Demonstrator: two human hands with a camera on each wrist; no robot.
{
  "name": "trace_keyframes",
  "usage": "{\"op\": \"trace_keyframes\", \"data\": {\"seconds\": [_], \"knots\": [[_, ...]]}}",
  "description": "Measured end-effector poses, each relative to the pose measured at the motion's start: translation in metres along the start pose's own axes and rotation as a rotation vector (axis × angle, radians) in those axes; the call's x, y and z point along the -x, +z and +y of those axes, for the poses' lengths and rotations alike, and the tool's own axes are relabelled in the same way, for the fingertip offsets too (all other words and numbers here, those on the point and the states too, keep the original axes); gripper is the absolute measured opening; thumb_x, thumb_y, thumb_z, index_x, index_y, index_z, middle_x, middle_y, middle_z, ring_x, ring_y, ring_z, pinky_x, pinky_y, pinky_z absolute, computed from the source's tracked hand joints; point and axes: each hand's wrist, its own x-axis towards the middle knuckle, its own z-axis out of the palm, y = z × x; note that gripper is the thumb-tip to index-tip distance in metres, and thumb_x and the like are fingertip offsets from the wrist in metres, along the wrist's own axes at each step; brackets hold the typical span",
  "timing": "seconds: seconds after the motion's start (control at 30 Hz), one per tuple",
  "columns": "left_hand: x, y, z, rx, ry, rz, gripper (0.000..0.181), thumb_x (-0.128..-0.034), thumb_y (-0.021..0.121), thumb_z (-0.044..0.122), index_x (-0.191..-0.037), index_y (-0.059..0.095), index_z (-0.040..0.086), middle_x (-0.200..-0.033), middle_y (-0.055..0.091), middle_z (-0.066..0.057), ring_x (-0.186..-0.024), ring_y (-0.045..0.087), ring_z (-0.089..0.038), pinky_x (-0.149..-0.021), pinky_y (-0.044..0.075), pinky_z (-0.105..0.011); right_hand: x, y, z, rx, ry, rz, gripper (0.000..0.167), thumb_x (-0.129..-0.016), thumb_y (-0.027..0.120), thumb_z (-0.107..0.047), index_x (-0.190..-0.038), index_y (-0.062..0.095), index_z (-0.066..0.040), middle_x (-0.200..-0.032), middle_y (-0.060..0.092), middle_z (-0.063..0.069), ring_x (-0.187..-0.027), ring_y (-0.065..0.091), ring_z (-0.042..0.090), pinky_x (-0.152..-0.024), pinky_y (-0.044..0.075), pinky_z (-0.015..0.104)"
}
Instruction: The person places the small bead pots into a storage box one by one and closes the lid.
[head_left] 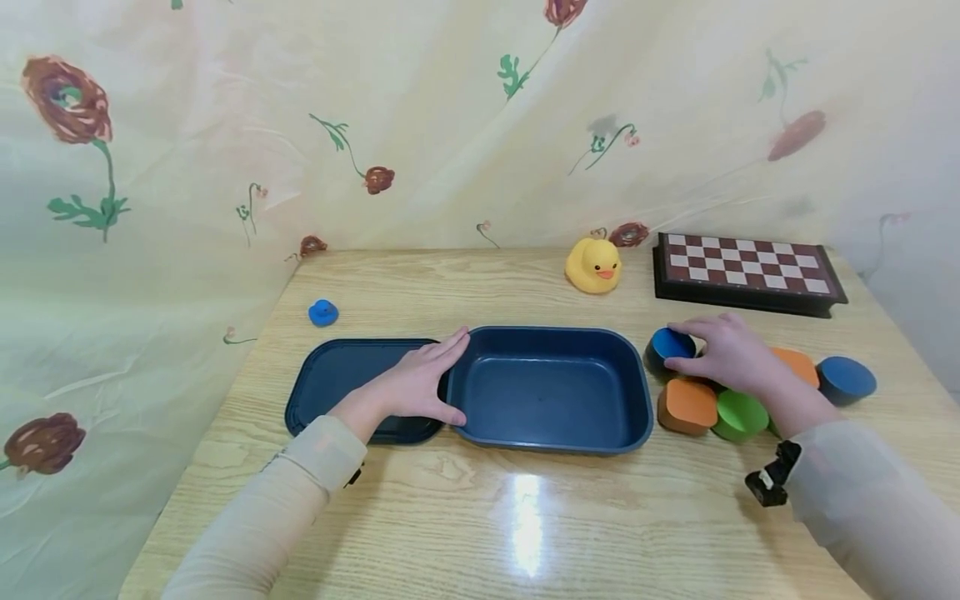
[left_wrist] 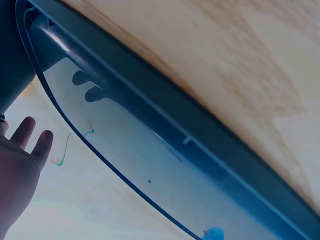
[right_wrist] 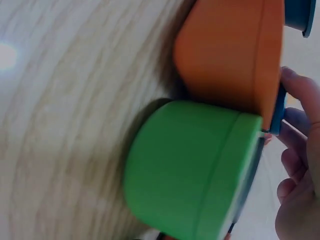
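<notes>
A dark blue rectangular food container [head_left: 551, 400] lies on the table in the head view, its hollow facing up. My left hand [head_left: 416, 379] is at its left end, straight fingers and thumb spread and touching the rim. Under that hand lies a dark flat lid [head_left: 337, 375]. Over on the right, my right hand [head_left: 723, 350] pinches a small round blue container [head_left: 660, 357] between thumb and fingers. Just in front of it stand an orange container [head_left: 687, 406] and a green container [head_left: 740, 415]. In the right wrist view, the orange container mostly hides the blue one.
Right of my right hand are another orange container [head_left: 797, 367] and a blue container [head_left: 846, 379], partly behind the arm. A chessboard case [head_left: 750, 267] sits at the back right, a yellow rubber duck [head_left: 593, 265] at the back, a small blue duck [head_left: 323, 312] at the left.
</notes>
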Motion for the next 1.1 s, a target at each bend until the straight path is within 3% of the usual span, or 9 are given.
{"op": "trace_keyframes", "data": {"seconds": [0.27,0.57,0.83,1.1], "knots": [[0.0,0.001,0.001,0.01,0.002,0.003,0.115,-0.074,0.069,0.061,-0.151,-0.005,0.018,-0.157,-0.01,0.004,-0.141,0.012,-0.032,-0.108,0.012,-0.057,-0.006,-0.011,-0.014,-0.021,0.017,0.026,0.061,-0.08,0.074,-0.035,-0.122,0.059,0.007,-0.12,0.055,0.03,-0.096,0.039,0.035,-0.072,0.034,0.042],[0.0,0.002,0.0,0.008,0.002,0.01,0.114,-0.0745,0.068,0.06,-0.151,-0.005,0.018,-0.157,-0.008,0.002,-0.141,0.012,-0.029,-0.108,0.013,-0.057,-0.016,-0.023,-0.028,0.019,-0.095,0.11,0.055,-0.075,0.079,-0.027,-0.115,0.063,0.008,-0.111,0.059,0.028,-0.097,0.043,0.037,-0.077,0.035,0.045],[0.0,0.002,0.0,-0.011,0.0,0.019,0.115,-0.0734,0.068,0.062,-0.151,-0.004,0.017,-0.157,-0.007,0.002,-0.141,0.013,-0.026,-0.108,0.013,-0.056,-0.026,-0.033,-0.054,0.0,-0.015,-0.024,0.062,-0.081,0.073,-0.034,-0.125,0.057,0.006,-0.121,0.052,0.028,-0.11,0.045,0.043,-0.087,0.042,0.056],[0.0,0.001,0.001,-0.013,-0.011,0.017,0.115,-0.0733,0.068,0.062,-0.151,-0.005,0.019,-0.157,-0.009,0.005,-0.141,0.013,-0.027,-0.107,0.014,-0.057,-0.032,-0.035,-0.077,-0.02,-0.047,-0.046,0.058,-0.083,0.071,-0.031,-0.126,0.057,0.004,-0.122,0.053,0.027,-0.11,0.046,0.041,-0.087,0.043,0.054]]}}
